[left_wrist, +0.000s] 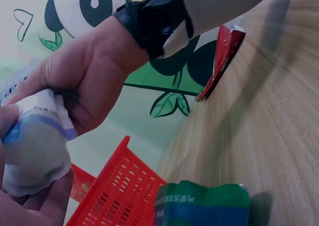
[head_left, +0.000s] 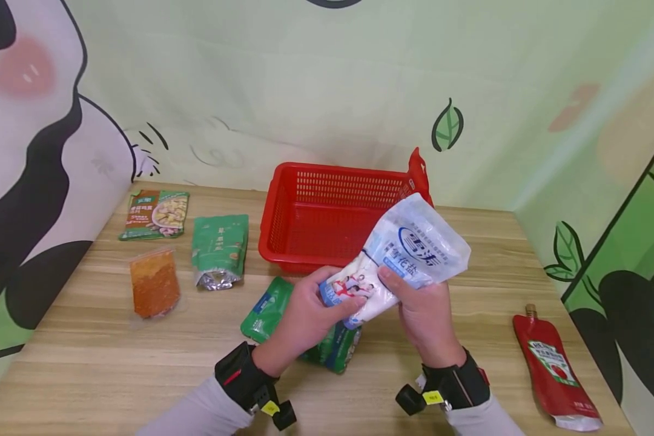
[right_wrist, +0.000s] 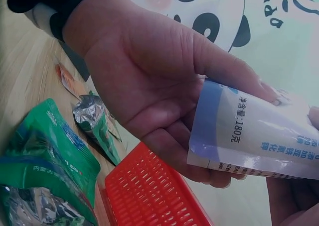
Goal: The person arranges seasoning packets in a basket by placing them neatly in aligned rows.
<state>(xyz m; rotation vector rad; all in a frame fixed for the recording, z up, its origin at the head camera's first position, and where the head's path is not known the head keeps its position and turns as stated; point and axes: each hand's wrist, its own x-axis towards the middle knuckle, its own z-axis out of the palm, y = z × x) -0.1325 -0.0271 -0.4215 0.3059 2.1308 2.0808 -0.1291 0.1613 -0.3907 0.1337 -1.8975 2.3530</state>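
Both hands hold a white and blue bag of salt [head_left: 398, 257] above the table, tilted with its wide top toward the upper right. My left hand [head_left: 318, 309] grips the lower end, thumb across the printed front. With its thumb on the front too, my right hand [head_left: 425, 309] grips the bag's right edge; the right wrist view shows its fingers behind the bag [right_wrist: 239, 131]. Below the left hand lies a green pouch [head_left: 269, 309], partly hidden by that hand and forearm. Just behind the bag stands a red plastic basket [head_left: 316, 242].
A red packet [head_left: 418, 172] leans up in the basket's right end. To the left lie a green seasoning packet [head_left: 155, 215], a green pouch with a silver base [head_left: 220, 251] and a clear bag of orange-brown contents [head_left: 154, 284]. A ketchup pouch [head_left: 556, 369] lies far right.
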